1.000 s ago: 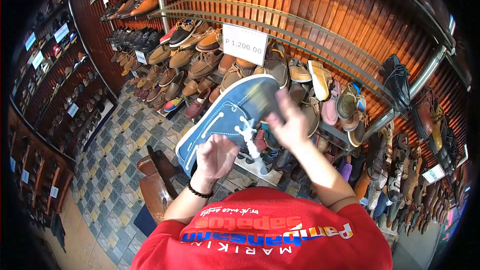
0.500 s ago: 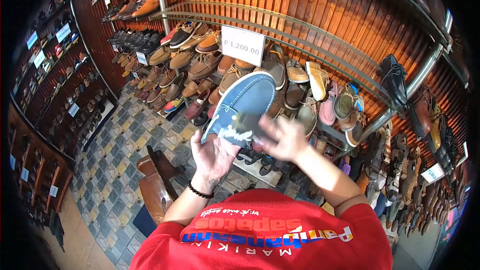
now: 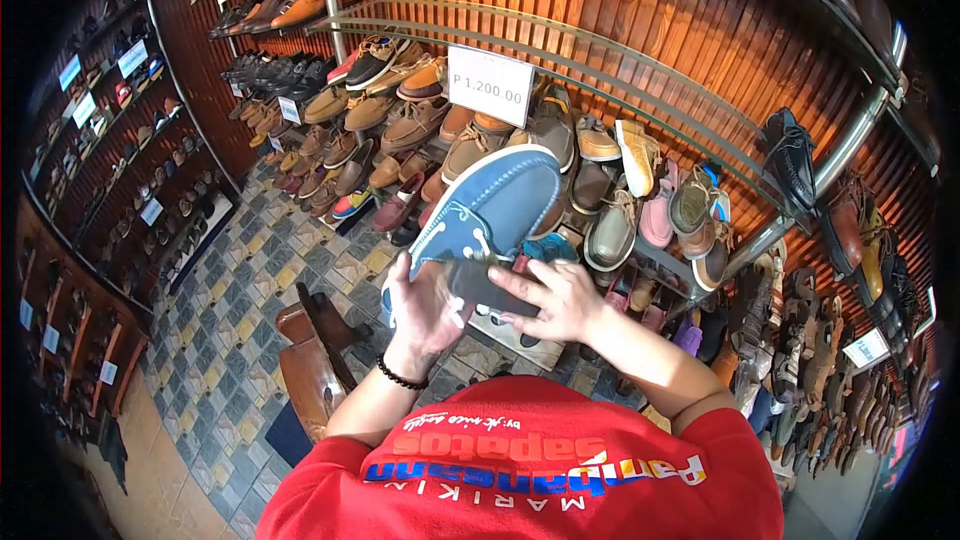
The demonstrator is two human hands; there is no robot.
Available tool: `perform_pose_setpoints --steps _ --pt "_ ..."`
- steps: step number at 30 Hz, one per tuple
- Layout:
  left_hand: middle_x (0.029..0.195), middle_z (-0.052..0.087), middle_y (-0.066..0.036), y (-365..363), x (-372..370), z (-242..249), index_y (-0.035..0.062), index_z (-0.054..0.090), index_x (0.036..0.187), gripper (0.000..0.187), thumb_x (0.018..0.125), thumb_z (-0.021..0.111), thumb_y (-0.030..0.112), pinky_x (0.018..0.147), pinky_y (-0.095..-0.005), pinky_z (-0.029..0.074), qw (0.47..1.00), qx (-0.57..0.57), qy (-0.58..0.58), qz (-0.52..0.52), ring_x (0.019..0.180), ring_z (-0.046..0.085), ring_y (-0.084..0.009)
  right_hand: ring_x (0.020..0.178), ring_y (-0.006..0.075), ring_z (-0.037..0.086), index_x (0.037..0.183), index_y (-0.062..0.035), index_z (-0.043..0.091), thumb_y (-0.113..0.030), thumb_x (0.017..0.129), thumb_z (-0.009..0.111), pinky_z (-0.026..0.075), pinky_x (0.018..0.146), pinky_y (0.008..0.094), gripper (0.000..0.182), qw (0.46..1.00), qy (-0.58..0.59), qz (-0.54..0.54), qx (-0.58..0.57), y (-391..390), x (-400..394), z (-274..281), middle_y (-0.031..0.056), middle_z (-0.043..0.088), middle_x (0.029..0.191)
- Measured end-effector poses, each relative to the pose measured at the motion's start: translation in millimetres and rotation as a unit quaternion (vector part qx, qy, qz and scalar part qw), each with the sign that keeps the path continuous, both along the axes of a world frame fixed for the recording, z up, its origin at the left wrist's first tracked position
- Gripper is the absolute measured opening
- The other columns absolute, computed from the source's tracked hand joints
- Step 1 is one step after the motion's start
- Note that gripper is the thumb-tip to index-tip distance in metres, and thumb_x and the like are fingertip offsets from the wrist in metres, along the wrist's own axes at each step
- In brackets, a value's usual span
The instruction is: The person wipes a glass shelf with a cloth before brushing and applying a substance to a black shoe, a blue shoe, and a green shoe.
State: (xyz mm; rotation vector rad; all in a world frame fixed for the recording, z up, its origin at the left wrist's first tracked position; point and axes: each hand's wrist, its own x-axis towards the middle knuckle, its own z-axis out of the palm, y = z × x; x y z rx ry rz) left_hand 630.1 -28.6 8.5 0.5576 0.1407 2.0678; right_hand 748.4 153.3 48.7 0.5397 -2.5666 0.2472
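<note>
At my far left, shoes stand on shelves. Nearer in, a glossy brown wooden piece is on the tiled floor.

Then comes my left hand, palm upward and thumb raised, with 1 beaded bracelet at the wrist. It grips the blue shoe around its rear part; most of these fingers are hidden, so I cannot tell just how they wrap. The shoe is held up in front of me, toe pointing up and away, off the shelves. Its white lace ends near my palm look loose, though blur hides whether there is a knot.

Across the middle, a dark block, perhaps a brush, covers part of the shoe's upper near the laces. My right hand has its fingers closed on that block.

So the shoe is in hand and the block is at it; I judge the work under way, not finished. The toe looks even and clean from here, but I cannot tell how much has been gone over. The covered part and the far side are out of my view, and neither thing is set down.

Behind and to the right, 1 price sign reading P 1,200.00 stands among displayed shoes, and 1 black shoe sits by the metal rail.
</note>
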Motion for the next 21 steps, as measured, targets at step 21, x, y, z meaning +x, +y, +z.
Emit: perform_pose_setpoints --steps 21 --pt "0.127 0.047 -0.009 8.5 -0.3 -14.4 0.0033 0.037 0.13 0.109 0.063 0.033 0.089 0.097 -0.0343 0.034 0.996 0.03 0.063 0.057 0.112 0.046 -0.0187 0.072 0.0264 0.066 0.139 -0.0269 0.034 -0.031 0.079 0.064 0.056 0.065 0.0361 0.067 0.971 0.031 -0.159 -0.173 10.5 -40.2 16.0 0.0165 0.064 0.092"
